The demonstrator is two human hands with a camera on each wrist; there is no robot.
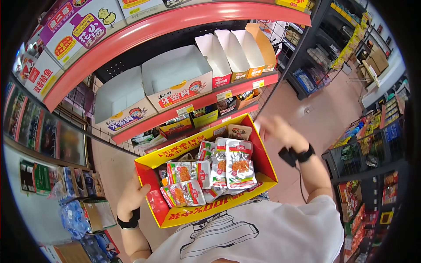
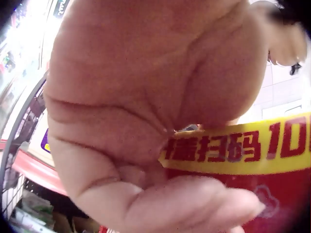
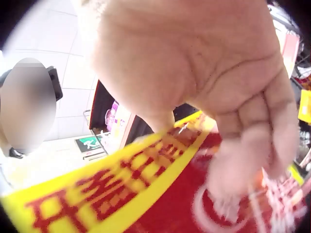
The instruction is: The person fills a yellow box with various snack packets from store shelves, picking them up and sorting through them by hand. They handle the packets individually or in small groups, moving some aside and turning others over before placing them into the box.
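Observation:
A yellow-and-red cardboard box (image 1: 204, 211), open at the top, is held in front of the chest, tilted a little. Heaped inside are silver snack packets (image 1: 240, 165) with red and green print, plus a brown packet (image 1: 239, 132) at the far corner. My left hand (image 1: 131, 195) grips the box's left end, thumb over the rim; in the left wrist view its fingers bend along the red wall (image 2: 277, 206). Beside the right end, blurred, is my right hand (image 1: 283, 134) with fingers extended. The right wrist view shows its palm facing the box's printed side (image 3: 150, 179).
Ahead stands a shelf with a red edge (image 1: 197, 101). Emptied display cartons (image 1: 175, 70) line it, and filled boxes (image 1: 205, 117) sit on the tier below. Large printed cartons (image 1: 79, 30) stand on the tier above. Stocked racks (image 1: 364, 153) rise at right; cartons (image 1: 97, 215) lie at left.

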